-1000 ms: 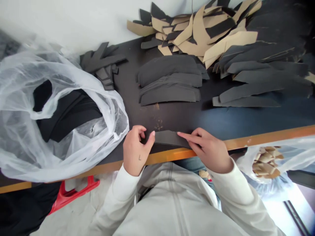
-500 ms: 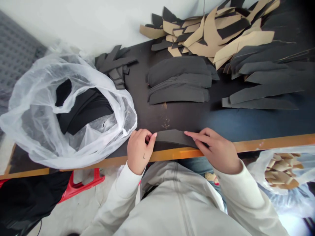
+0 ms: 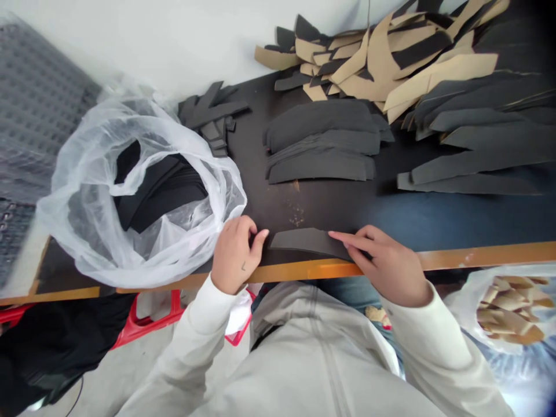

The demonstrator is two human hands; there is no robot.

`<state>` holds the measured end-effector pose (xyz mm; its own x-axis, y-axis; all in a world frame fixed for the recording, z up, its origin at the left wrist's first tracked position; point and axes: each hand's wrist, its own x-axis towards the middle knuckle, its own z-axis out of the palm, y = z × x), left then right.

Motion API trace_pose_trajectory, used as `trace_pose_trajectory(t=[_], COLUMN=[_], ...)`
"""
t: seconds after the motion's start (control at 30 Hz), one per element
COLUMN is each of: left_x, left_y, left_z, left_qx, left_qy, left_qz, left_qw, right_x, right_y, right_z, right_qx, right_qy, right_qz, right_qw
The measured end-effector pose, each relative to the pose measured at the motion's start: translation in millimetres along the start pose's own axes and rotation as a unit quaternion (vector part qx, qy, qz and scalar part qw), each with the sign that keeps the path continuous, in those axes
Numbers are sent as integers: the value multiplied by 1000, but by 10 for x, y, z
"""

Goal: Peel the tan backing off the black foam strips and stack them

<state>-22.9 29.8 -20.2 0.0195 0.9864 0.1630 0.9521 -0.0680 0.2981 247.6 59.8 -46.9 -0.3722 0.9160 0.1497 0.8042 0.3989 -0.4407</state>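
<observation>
Left hand has drawn back off the curved black foam strip.
Hands apart: left curls just beside the strip's end, right hand rests extended on its other end, the strip lying along the table's orange edge.

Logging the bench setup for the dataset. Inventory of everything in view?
curved strip: 1, black, on table by its near edge
table: 1, dark top, orange edge, before the person
stacked curved pieces: several, black, table middle
long strips: many, black, table right
cut pieces: many, tan and black, far table edge
small pile: several pieces, black, far side, behind bag
plastic bag: 1, clear, table left, holding black pieces
second plastic bag: 1, clear, below table right, holding tan pieces
stool: 1, red, below table left
left hand: 1, beside strip's left end
right hand: 1, fingers on strip
</observation>
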Motion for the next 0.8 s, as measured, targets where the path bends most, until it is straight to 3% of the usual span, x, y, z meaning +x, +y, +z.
trace_pose_trajectory(t=[0.07,0.17,0.23,0.3,0.4,0.57,0.67,0.8], left_x=[46,104,113,98,64,55,63,66], left_y=[37,183,278,330,330,301,363,552], left_z=[-52,0,111,233,346,330,285,303], left_qx=[-56,-83,-67,-49,-34,-24,0,1], left_qy=[-7,-104,-160,-178,-173,-169,-150,-122], left_qz=[72,230,290,308,315,324,332,362], left_qw=[996,964,941,933,933,931,931,924], right_x=[7,23,24,5,-65,-237,-301,-309], right_y=[4,-2,-18,-35,-20,140,184,123], right_z=[-3,2,9,2,-82,-370,-437,-349], right_qx=[3,11,9,-9,-62,-131,-51,57], right_qy=[-1,-7,-13,-7,42,147,96,2], right_qz=[-2,-3,0,27,120,218,230,244], right_qw=[1000,1000,1000,1000,990,956,967,968])
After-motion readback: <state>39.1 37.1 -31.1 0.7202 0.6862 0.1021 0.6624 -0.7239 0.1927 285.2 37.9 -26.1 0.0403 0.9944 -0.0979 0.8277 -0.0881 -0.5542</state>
